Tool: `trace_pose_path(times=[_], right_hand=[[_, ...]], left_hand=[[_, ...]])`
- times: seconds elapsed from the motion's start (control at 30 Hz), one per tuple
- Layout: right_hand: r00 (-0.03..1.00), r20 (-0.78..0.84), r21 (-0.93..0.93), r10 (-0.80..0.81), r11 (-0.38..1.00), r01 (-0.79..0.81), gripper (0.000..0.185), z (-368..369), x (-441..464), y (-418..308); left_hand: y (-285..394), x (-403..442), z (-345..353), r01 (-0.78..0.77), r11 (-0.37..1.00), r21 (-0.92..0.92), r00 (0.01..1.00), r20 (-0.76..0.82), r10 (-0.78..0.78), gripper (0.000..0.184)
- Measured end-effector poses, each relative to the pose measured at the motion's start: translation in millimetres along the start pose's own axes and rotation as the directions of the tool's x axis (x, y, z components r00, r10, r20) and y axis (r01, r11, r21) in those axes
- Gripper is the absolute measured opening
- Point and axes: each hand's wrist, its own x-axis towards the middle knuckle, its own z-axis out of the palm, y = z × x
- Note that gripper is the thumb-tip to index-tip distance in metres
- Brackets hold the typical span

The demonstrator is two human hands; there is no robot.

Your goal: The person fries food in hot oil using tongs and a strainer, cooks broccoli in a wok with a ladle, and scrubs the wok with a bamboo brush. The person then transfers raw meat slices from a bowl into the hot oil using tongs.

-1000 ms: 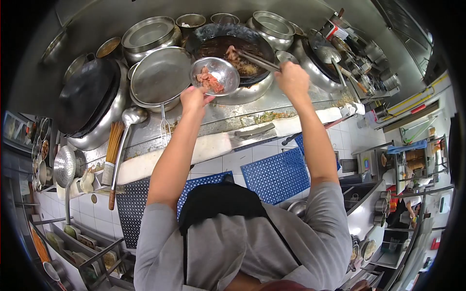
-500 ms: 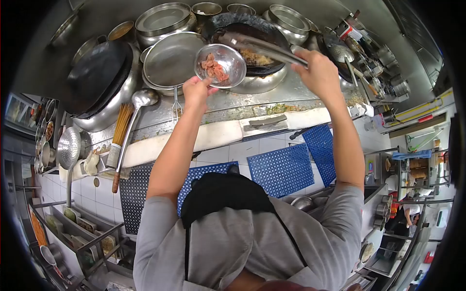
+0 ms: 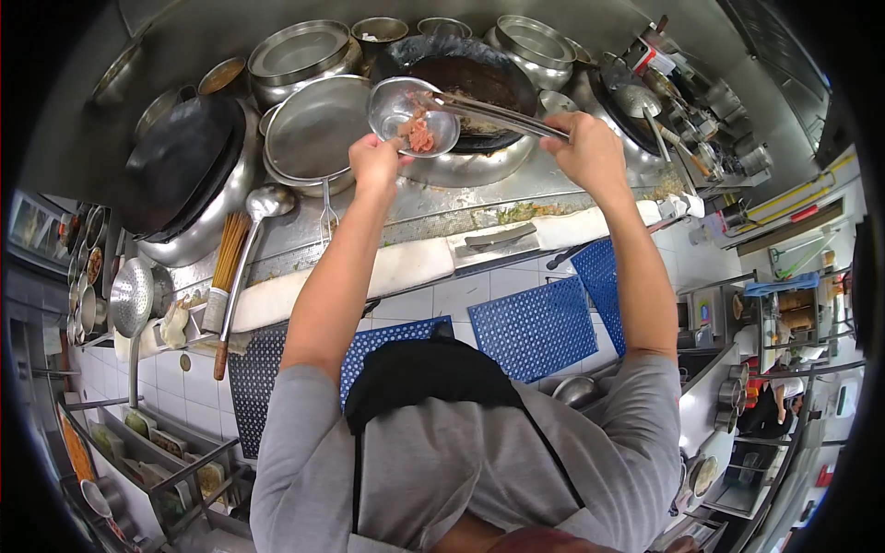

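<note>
My left hand (image 3: 376,168) grips the near rim of a small steel bowl (image 3: 387,103) and holds it beside the wok. Pinkish meat pieces (image 3: 421,136) lie in this bowl. My right hand (image 3: 590,157) is closed around long metal tongs (image 3: 502,114), which point left. Their far tips reach over the bowl's right side, at the meat; whether they pinch a piece is too blurred to tell. Behind the tongs sits a dark wok (image 3: 475,74) on a round steel burner ring, its inside browned and partly hidden.
A wide strainer (image 3: 318,129) rests left of the bowl. A ladle (image 3: 270,201), a bamboo brush (image 3: 230,253) and a perforated skimmer (image 3: 132,290) lie further left. Another black wok (image 3: 180,161) stands at far left. White cloths (image 3: 406,264) line the counter's front edge.
The tongs have swung from above the wok to the bowl, their tips now at the meat. The meat has shifted, and the bowl has moved slightly up and left.
</note>
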Motion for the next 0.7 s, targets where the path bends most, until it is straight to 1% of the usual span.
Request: trace_pose_path(times=[0.1, 0.17, 0.2, 0.23, 0.33, 0.37, 0.47, 0.5, 0.6, 0.7], right_hand=[[0.992, -0.083, 0.076, 0.090, 0.994, -0.084, 0.029, 20, 21, 29], [0.984, -0.116, 0.043, 0.137, 0.990, -0.133, 0.029, 41, 36, 49], [0.978, -0.133, 0.030, 0.159, 0.987, -0.157, 0.029, 50, 44, 56], [0.979, -0.052, -0.014, 0.196, 0.980, -0.197, 0.032, 57, 52, 58], [0.972, 0.026, -0.129, 0.233, 0.965, -0.228, 0.037, 105, 71, 67], [0.967, 0.117, -0.138, 0.226, 0.968, -0.209, 0.041, 113, 75, 67], [0.987, -0.066, -0.182, 0.149, 0.970, -0.158, 0.041, 113, 72, 56], [0.991, -0.105, -0.198, 0.077, 0.975, -0.097, 0.040, 103, 69, 54], [0.982, -0.181, -0.192, -0.044, 0.981, 0.009, 0.034, 56, 49, 39], [0.978, -0.150, -0.082, -0.148, 0.987, 0.137, 0.028, 17, 19, 20]], left_hand=[[-11, 13, 4, 0.075, 0.997, -0.013, 0.995, -0.062, -0.075, 0.008], [-18, 17, 4, 0.113, 0.993, -0.019, 0.989, -0.094, -0.114, 0.009], [-19, 17, 3, 0.117, 0.993, -0.012, 0.990, -0.078, -0.117, 0.009], [-20, 14, 0, 0.123, 0.992, -0.004, 0.990, -0.065, -0.123, 0.009], [-21, 2, -3, 0.121, 0.993, -0.016, 0.991, -0.053, -0.122, 0.008], [-22, -2, -4, 0.114, 0.993, -0.034, 0.991, -0.060, -0.116, 0.008], [-13, -7, -6, 0.066, 0.996, -0.052, 0.996, -0.060, -0.069, 0.011], [-13, -10, -9, 0.053, 0.997, -0.048, 0.997, -0.057, -0.056, 0.011], [-10, -1, -16, 0.034, 0.997, -0.072, 0.998, -0.049, -0.037, 0.014], [-15, 13, -26, -0.077, 0.997, 0.033, 0.997, -0.021, 0.078, 0.022]])
